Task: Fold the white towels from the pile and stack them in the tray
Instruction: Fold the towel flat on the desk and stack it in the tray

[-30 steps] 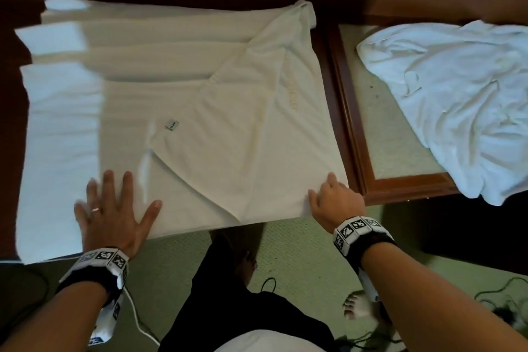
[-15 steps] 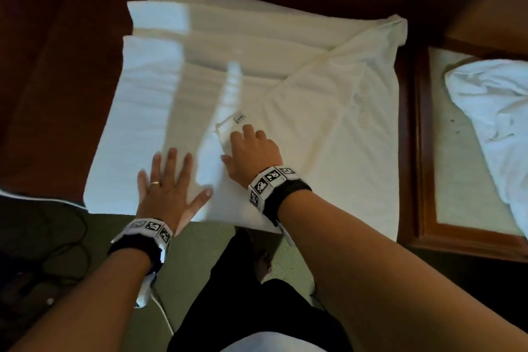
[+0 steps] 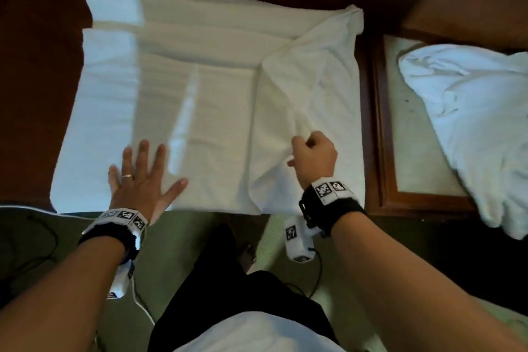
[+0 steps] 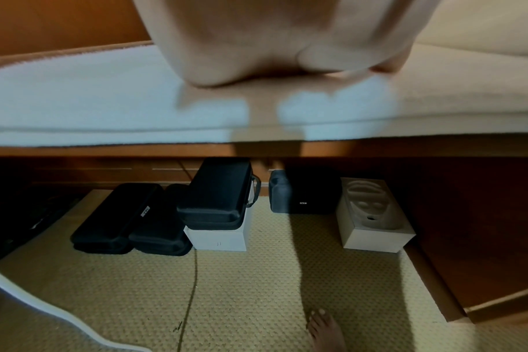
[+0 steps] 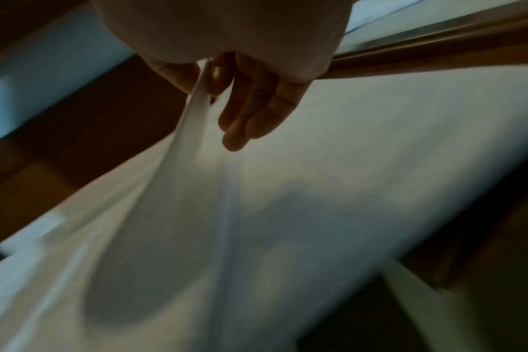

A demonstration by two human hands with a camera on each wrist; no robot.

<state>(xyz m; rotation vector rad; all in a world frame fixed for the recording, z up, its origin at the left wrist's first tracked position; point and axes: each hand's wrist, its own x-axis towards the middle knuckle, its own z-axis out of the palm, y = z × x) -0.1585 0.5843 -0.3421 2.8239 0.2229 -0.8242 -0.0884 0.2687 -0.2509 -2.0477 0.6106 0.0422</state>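
A white towel (image 3: 214, 100) lies spread over a stack of folded towels (image 3: 120, 8) on the dark wooden table. My left hand (image 3: 140, 177) presses flat on the towel's near left part, fingers spread; the left wrist view shows only the heel of this hand (image 4: 271, 47) on the towel (image 4: 106, 95). My right hand (image 3: 311, 151) pinches a fold of the towel's right part and holds it raised. In the right wrist view thumb and forefinger (image 5: 210, 71) grip the cloth (image 5: 317, 190), the other fingers loosely curled.
A wooden-framed tray (image 3: 423, 203) sits to the right, with a crumpled pile of white towels (image 3: 471, 111) across it. Under the table stand black cases (image 4: 214, 195) and a cardboard box (image 4: 374, 214) on the carpet. A bare foot (image 4: 326, 331) stands near the table's edge.
My right hand went from the near right edge to the towel's labelled corner, pinched it, and pulled the diagonal flap back to the right. My left hand stayed flat.
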